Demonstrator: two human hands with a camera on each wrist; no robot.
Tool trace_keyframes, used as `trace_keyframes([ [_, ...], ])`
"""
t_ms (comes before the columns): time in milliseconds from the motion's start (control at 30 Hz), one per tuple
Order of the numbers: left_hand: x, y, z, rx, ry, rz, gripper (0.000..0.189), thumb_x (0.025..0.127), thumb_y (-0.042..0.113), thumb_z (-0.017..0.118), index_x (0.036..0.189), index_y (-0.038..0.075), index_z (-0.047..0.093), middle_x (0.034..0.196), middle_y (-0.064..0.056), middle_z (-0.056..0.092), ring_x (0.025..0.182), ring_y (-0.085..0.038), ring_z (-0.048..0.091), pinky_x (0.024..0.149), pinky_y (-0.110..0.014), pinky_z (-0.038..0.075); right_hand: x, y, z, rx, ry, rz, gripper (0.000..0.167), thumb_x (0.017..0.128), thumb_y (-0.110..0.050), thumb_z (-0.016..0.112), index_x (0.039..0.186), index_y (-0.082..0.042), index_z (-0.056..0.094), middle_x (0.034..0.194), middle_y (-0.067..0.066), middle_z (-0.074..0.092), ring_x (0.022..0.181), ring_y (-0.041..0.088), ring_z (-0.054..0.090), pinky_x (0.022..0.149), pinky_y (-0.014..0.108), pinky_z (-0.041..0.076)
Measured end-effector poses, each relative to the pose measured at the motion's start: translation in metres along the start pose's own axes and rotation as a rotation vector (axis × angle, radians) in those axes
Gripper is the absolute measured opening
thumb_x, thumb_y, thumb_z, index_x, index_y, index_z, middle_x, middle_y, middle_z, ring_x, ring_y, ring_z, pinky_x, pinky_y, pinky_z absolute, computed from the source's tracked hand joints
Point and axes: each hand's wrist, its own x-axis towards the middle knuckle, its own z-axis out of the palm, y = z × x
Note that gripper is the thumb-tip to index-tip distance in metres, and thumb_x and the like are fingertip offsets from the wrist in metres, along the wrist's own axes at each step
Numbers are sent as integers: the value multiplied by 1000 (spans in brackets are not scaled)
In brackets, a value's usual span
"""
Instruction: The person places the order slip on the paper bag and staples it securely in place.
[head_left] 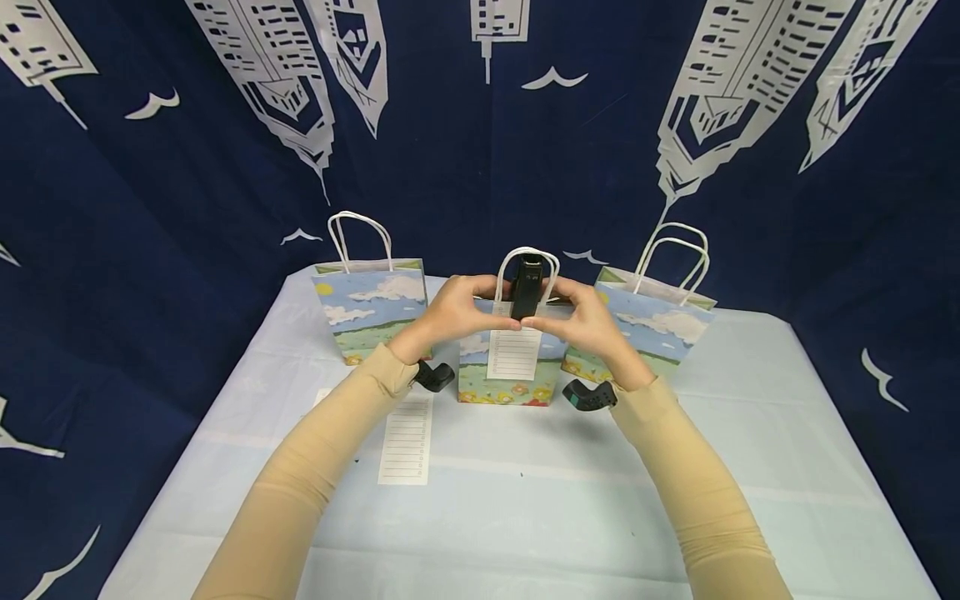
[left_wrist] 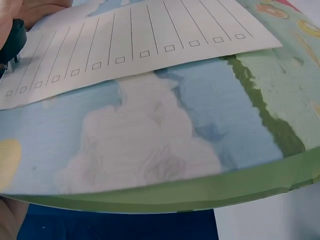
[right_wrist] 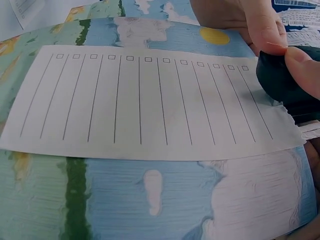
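Note:
A black stapler point(head_left: 527, 287) stands upright at the top edge of the middle paper gift bag point(head_left: 472, 387), between its white handles. A lined checklist slip point(head_left: 513, 358) lies against the bag's front, its top end under the stapler. My left hand point(head_left: 457, 310) grips the stapler from the left, and my right hand point(head_left: 585, 321) grips it from the right. Both thumbs meet on its near end, as the right wrist view shows with the stapler point(right_wrist: 277, 80) over the slip point(right_wrist: 150, 105). The other fingers reach behind the bag and are partly hidden.
Similar gift bags stand behind on the left point(head_left: 367, 308) and on the right point(head_left: 660, 321). Another checklist slip point(head_left: 406, 442) lies on the white-covered table point(head_left: 555, 533), near my left forearm. A dark blue patterned cloth point(head_left: 487, 167) hangs behind.

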Motion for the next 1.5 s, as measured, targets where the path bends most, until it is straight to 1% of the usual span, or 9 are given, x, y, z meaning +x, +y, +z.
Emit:
trace_keyframes([
  [133,0,1,1,41,-3,38,45,74,22,82,111,3,66,104,-8,68,95,-17,64,84,-21,48,0,-2,1,-16,10,3,36,74,3,77,107,6,64,101,19,66,89,32,64,80,37,52],
  [400,-1,-1,4,-12,9,73,41,76,17,81,110,0,66,101,-11,69,93,-19,66,84,-21,49,0,-5,2,-56,29,16,34,72,3,79,103,7,65,97,19,67,86,32,65,78,40,53],
  [700,3,5,3,103,14,119,34,77,17,79,105,1,68,99,-11,70,92,-19,66,83,-17,48,2,-3,1,-73,59,-3,31,72,1,80,100,5,67,93,17,67,84,30,66,76,34,54],
  [867,5,4,1,92,18,95,33,76,18,80,103,2,69,97,-9,70,89,-17,67,81,-21,50,5,-3,-2,-71,30,-17,30,73,2,78,101,6,66,92,18,67,82,31,66,74,34,54],
  [1000,3,4,-3,49,-33,55,37,75,22,81,104,4,68,97,-6,70,88,-14,67,81,-25,51,4,-5,-3,-59,-19,9,31,73,2,78,101,6,65,93,18,67,86,32,65,77,38,53],
  [1167,3,7,-12,-80,-86,1,54,73,23,83,120,9,62,113,-1,65,106,-13,59,93,-27,44,4,2,-4,-59,-64,51,34,74,0,78,105,5,64,98,17,67,92,32,64,82,43,51],
  [1300,8,14,-15,-257,12,-1,46,86,10,69,129,3,55,122,-11,59,113,-22,55,97,-31,43,4,20,-3,-28,-66,97,39,75,-6,80,109,0,64,102,12,66,96,27,63,86,39,50],
  [1400,14,20,-15,-346,131,38,28,91,-4,57,119,-8,59,110,-23,62,101,-32,61,88,-34,49,4,29,-2,-14,-56,95,41,74,-12,82,110,-4,64,102,8,67,96,23,63,85,37,50],
  [1500,17,33,-15,-334,231,73,16,90,-9,55,103,-15,62,94,-26,64,87,-34,63,79,-33,52,4,32,-1,-33,-44,64,42,71,-18,84,108,-7,65,101,5,67,94,20,63,83,36,50],
])
